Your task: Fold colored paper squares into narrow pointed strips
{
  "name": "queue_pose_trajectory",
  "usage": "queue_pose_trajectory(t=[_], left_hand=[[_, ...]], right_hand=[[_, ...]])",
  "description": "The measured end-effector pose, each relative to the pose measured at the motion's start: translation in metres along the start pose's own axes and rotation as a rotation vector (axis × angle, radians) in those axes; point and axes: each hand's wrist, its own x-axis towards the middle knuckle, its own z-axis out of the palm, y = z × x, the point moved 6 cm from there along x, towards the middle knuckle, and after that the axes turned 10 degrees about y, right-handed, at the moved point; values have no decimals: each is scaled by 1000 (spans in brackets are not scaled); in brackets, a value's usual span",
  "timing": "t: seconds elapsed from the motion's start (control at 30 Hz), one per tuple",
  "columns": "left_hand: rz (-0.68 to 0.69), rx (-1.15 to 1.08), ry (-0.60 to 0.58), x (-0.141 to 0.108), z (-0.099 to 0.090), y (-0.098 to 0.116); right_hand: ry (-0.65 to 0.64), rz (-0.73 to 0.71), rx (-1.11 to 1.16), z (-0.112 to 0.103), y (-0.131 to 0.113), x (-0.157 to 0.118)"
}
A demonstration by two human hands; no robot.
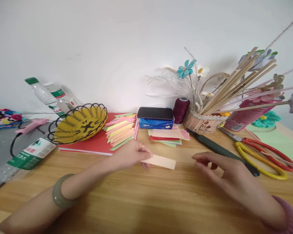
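In front of the tissue pack, the left hand is clamping its grip on one end of a pale paper strip. To the tissue pack's front right, the right hand is curving its fingers; I cannot tell whether the tips are meeting. Paper slips are lying just before the tissue pack, fanned slips to its left.

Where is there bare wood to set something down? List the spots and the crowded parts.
Widest: the near part of the table, on the near side of the left hand and right hand. Narrower: between the paper strip and paper pile behind it. Crowded: left, yellow basket, bottles; right, sticks, scissors.
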Motion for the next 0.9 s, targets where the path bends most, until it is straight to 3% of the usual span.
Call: queue_pose_trajectory(t=[0.1,0.17,0.37,0.57,0.63,0.73,0.83,0.9], left_hand=[[-22,4,-83,-2,16,2],[-20,-13,-121,-3,26,7],[101,-292,-7,3,27,18],[154,-113,11,4,41,13],[147,-80,45,5,40,9],[150,-27,65,7,37,2],[159,-7,69,9,34,-2],[161,-27,70,10,33,-2]], right_hand=[[-85,-134,71,17,-31,-2],[-221,-59,151,32,-40,-1],[-259,154,331,46,-28,9],[-283,183,450,57,-28,7],[-247,195,451,55,-25,7],[-45,162,392,40,-16,12],[153,-55,287,22,-20,16],[161,-184,233,19,-26,16]])
